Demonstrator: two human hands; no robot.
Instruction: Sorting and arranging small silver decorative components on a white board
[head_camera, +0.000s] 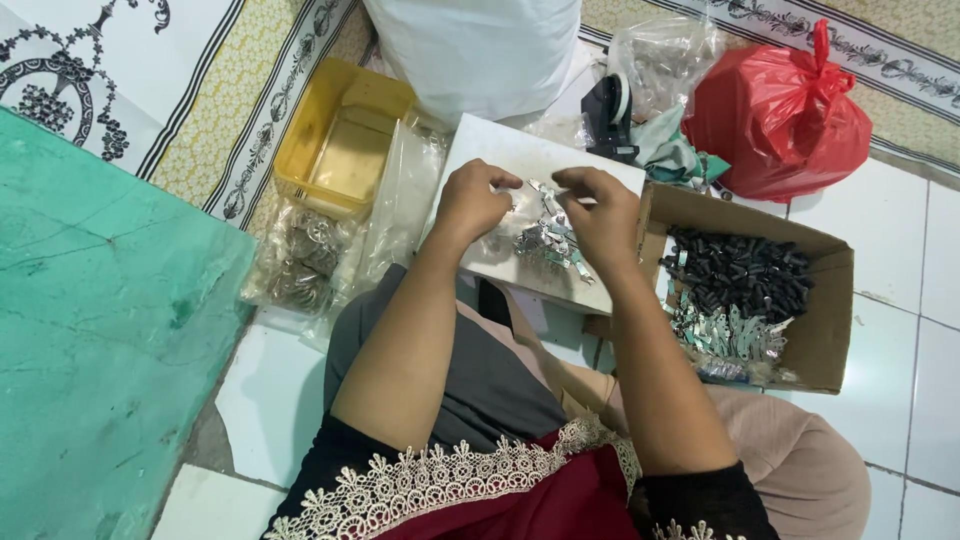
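My left hand (470, 200) and my right hand (600, 215) hover close together over a white board (500, 150) resting on my lap. The fingertips of both hands pinch a small silvery metal piece (545, 192) between them. Under the hands lies a small heap of shiny metal pieces (545, 245) on the board. Whether each hand grips the same piece I cannot tell exactly.
A cardboard box (830, 300) at right holds several small black parts and silvery metal strips. A yellow plastic tub (340, 140), clear bags of metal rings (300, 260), a white sack (470, 50), a red plastic bag (780, 110) and a green mat (100, 320) surround me.
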